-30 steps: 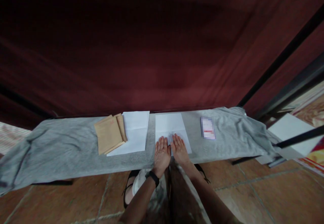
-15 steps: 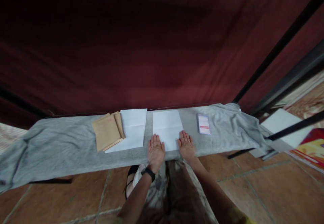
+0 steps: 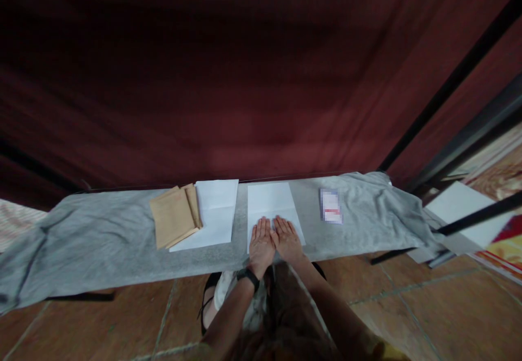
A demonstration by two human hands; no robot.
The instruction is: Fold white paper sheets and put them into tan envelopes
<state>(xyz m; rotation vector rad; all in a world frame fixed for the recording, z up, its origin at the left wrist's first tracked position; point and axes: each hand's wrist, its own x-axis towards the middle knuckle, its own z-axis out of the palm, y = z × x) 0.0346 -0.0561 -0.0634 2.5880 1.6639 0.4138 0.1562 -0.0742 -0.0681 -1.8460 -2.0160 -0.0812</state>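
Observation:
Both my hands lie flat, side by side, on the near half of a white sheet of paper [image 3: 271,200] on a grey cloth-covered bench [image 3: 101,230]. My left hand [image 3: 261,244], with a black watch on its wrist, has its fingers stretched out and together. My right hand [image 3: 286,238] lies just beside it, fingers also flat, thumbs nearly touching. Neither hand holds anything.
Left of the sheet lies a second white sheet [image 3: 214,211] with a stack of brown envelopes [image 3: 174,214] overlapping its left edge. A small printed card [image 3: 330,206] lies to the right. A dark red curtain hangs behind. Black poles and white boards [image 3: 460,209] stand at right.
Half a second ago my hands were spread apart at the sheet's near corners. They have slid back together to the middle of its near edge, as they were one second ago.

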